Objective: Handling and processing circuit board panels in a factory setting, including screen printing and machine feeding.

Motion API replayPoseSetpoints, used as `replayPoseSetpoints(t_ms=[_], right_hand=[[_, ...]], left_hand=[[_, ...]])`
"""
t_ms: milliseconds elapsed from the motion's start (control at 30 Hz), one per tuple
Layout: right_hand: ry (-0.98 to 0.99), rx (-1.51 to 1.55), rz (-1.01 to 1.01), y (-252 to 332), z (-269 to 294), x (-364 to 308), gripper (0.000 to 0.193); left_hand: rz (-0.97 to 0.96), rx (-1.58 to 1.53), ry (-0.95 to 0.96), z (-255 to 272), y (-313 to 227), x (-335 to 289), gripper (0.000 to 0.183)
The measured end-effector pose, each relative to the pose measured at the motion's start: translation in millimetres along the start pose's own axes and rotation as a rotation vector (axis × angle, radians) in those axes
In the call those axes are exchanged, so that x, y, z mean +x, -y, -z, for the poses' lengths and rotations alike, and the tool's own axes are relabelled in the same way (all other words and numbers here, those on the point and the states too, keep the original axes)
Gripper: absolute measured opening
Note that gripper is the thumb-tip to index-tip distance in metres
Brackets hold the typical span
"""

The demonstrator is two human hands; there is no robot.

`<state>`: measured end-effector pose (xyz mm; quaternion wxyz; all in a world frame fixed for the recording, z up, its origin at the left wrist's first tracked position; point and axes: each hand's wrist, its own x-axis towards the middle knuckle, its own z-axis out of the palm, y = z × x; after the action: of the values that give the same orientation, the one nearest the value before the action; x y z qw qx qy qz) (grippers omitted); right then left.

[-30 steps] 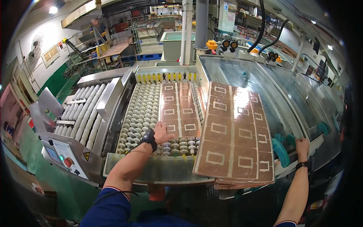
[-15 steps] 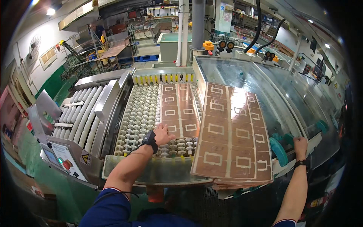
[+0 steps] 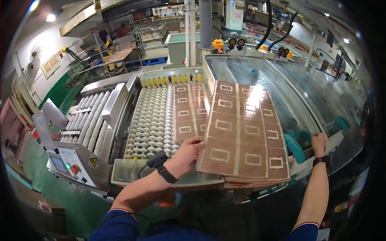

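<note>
My left hand (image 3: pixel 188 156) pinches the left edge of the top copper-coloured panel (image 3: pixel 245 140), thumb on top. Pale rectangular outlines cover this panel, and it lies on a stack of similar panels (image 3: pixel 257 184) whose lower edges show beneath. Beside it, another copper panel (image 3: pixel 187 110) rests flat on the wheeled conveyor (image 3: pixel 152 116), partly hidden behind the stack. Over at the right, my right hand (image 3: pixel 319 143) is closed at the end of a teal handle (image 3: pixel 304 137), by the rim of a clear-lidded tank; its fingertips are hidden.
A steel roller unit (image 3: pixel 90 116) with a control panel (image 3: pixel 68 164) and red button stands left of the conveyor. Clear tank lids (image 3: pixel 277 92) stretch behind and right of the stack. A second curved teal handle (image 3: pixel 295 148) lies just right of the stack. A person (image 3: pixel 105 37) is far back left.
My left hand has moved right and nearer, from the panel on the conveyor to the stack, and has taken the top panel's edge. The right hand stays closed at the teal handle.
</note>
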<state>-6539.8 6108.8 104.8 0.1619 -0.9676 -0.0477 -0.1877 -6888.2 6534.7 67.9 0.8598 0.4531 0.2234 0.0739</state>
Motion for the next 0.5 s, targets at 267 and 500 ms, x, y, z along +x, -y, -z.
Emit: replayPoseSetpoints(t_ms=[267, 500], right_hand=[[-0.014, -0.034, -0.025, -6, -5, 4, 0.034], [-0.012, -0.037, -0.057, -2, -3, 3, 0.034]], left_hand=[[-0.361, 0.135, -0.215, 113, -31, -23, 0.026], [-0.420, 0.192, -0.395, 246, -62, -21, 0.021]])
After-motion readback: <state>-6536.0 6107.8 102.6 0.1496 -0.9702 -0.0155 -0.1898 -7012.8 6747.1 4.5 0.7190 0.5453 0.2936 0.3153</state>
